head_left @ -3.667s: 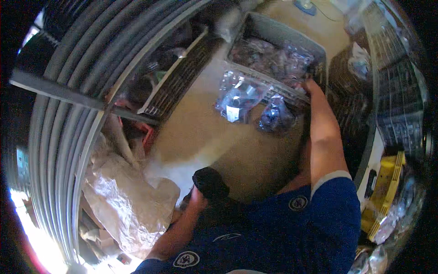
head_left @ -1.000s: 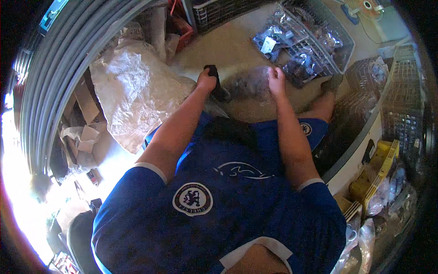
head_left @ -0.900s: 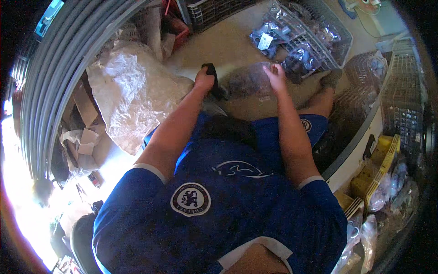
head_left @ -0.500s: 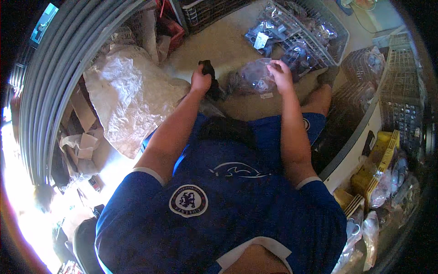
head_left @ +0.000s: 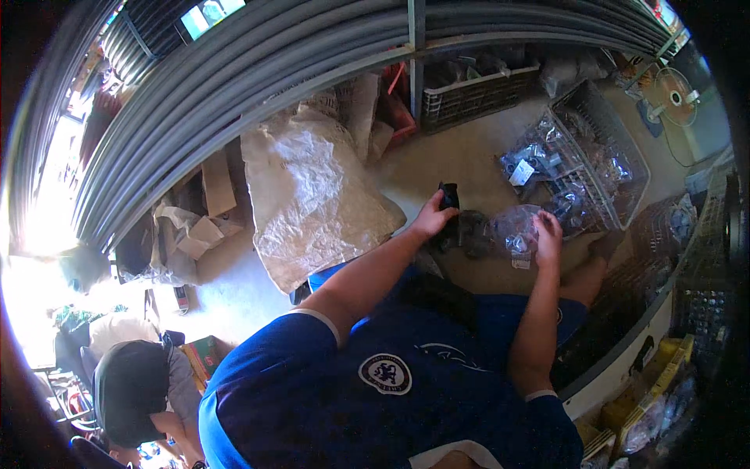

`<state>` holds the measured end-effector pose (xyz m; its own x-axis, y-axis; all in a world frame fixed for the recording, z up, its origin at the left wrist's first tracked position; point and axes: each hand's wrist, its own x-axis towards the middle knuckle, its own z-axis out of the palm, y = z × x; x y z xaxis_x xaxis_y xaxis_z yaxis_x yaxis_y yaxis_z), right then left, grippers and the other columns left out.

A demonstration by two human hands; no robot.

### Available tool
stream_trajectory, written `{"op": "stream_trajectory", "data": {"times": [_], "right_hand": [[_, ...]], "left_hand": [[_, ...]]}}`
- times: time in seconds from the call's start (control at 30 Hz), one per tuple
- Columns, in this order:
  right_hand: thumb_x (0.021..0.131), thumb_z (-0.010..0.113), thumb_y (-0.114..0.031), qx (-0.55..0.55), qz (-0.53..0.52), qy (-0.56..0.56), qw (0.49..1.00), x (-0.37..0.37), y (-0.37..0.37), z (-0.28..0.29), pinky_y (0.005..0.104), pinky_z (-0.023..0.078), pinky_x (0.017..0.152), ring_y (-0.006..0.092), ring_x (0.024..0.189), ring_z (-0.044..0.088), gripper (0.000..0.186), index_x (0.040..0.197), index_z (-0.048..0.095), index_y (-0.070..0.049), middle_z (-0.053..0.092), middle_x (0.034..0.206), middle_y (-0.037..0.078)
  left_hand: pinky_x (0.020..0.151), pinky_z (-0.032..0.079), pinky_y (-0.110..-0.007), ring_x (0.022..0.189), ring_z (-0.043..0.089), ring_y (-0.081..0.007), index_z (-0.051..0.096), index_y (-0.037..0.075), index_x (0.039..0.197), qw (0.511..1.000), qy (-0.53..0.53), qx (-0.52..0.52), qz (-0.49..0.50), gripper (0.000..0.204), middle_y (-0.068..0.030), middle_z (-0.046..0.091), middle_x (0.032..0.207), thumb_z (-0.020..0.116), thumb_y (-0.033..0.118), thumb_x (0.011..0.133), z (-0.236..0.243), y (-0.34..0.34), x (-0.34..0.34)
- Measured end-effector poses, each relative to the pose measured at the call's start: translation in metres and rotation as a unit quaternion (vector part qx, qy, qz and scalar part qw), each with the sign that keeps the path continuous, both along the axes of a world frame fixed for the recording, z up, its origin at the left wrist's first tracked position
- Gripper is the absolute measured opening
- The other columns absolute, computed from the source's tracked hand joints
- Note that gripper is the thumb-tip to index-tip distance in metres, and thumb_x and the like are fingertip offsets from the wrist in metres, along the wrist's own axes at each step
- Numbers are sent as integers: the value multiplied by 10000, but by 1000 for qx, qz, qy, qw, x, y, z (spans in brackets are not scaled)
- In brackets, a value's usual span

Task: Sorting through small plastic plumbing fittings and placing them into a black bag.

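Note:
My left hand (head_left: 431, 216) is closed around a black object (head_left: 448, 197) whose kind I cannot make out; its top end sticks out above the fingers. Just right of it hang more dark pieces (head_left: 472, 231), too dim to name. My right hand (head_left: 548, 233) pinches the edge of a clear plastic bag (head_left: 512, 225) between thumb and fingers. The bag is crumpled and see-through, with a small white label (head_left: 520, 261) low on it. Both hands are held above my lap, in front of the floor. What lies under the bag is partly hidden.
A large wrapped sack (head_left: 305, 203) lies left of my arms. At the right, a wire-sided crate (head_left: 605, 148) holds bagged parts; more bags (head_left: 535, 160) lie beside it. A black crate (head_left: 476, 100) stands behind. Grey pipes (head_left: 258, 94) cross above. Another person (head_left: 133, 391) is at lower left.
The view has swung left, so the scene sits farther right and lower, and another person shows at lower left. Both hands keep their holds on the black object and the bag.

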<state>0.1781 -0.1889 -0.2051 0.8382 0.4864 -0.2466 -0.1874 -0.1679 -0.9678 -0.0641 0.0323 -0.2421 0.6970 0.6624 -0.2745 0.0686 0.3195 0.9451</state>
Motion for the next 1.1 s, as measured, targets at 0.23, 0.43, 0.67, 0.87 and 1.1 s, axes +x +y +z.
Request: {"op": "stream_trajectory", "data": {"times": [0.23,0.43,0.67,0.87,1.1], "right_hand": [[945,716,-153,30,-34,13,999,10,-10,19,265,514,736,101,904,618,186,1111,680,-77,660,1006,-16],[947,719,-172,56,-26,15,998,21,-20,16,272,510,754,108,876,614,201,1106,672,-59,651,992,-3],[961,710,-306,67,-26,50,996,41,-34,-3,325,539,814,179,969,624,354,1195,641,-49,645,1092,61],[1013,549,-546,125,31,157,979,33,-24,-10,391,511,938,268,1192,572,639,1379,540,-22,575,1358,136],[1019,500,-592,142,-27,216,966,8,-7,-5,398,450,998,253,1221,541,684,1429,504,-46,547,1403,110]], "left_hand": [[872,497,-347,1016,587,-186,491,26,1366,1000,-15,-13,-23,535,-79,621,1121,720,154,899,-20,7,3],[871,503,-353,1021,595,-202,452,1,1395,999,16,-42,5,587,-102,621,1152,725,187,910,-7,2,1],[1033,447,-364,1187,554,-253,361,-88,1455,998,48,22,32,774,-167,566,1322,741,325,923,4,-2,0],[1136,368,-351,1363,464,-252,331,-61,1529,988,-34,-133,-63,857,-174,459,1517,632,524,980,14,4,2],[1050,450,-361,1221,580,-221,448,47,1474,992,-34,-120,-31,609,-78,588,1375,648,377,1003,13,10,2]]}}
